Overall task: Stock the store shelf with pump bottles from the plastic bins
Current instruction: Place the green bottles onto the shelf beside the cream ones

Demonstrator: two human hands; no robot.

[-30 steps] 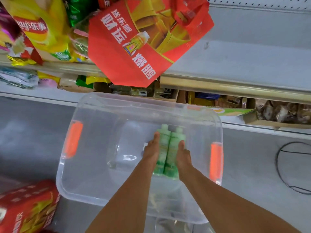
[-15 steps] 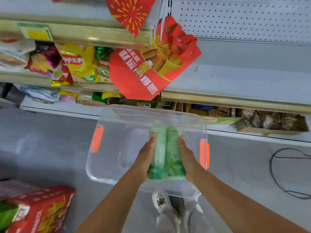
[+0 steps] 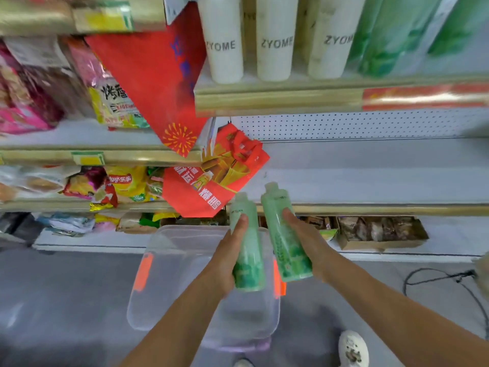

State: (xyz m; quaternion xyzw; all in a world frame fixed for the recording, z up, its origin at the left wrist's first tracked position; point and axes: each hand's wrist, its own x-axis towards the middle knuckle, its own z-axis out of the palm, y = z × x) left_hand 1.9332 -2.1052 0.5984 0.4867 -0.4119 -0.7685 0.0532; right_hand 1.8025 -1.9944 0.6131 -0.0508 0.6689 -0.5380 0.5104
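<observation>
I hold two green bottles in the air in front of the shelves. My left hand (image 3: 225, 258) grips the left green bottle (image 3: 247, 250), and my right hand (image 3: 307, 242) grips the right green bottle (image 3: 284, 234). Both bottles tilt slightly left, caps up, with a small gap between them. Below them on the floor sits the clear plastic bin (image 3: 180, 260) with orange handles; nothing shows inside it. The bare grey shelf (image 3: 370, 178) lies just behind the bottles. On the upper shelf (image 3: 277, 99) stand white ZYOME bottles (image 3: 275, 43) and green bottles (image 3: 383, 35).
Snack bags (image 3: 124, 184) fill the shelves on the left. Red paper bags (image 3: 211, 181) hang at the shelf divider, close to the left bottle. Cardboard boxes of goods (image 3: 375, 229) sit on the bottom shelf. A black cable (image 3: 436, 279) lies on the floor at right, and my shoe (image 3: 353, 349) is below.
Both hands lifted the two bottles out of the bin and up to shelf height. The bottles, pressed together before, have come apart. My view has tilted up, bringing the upper shelf into sight.
</observation>
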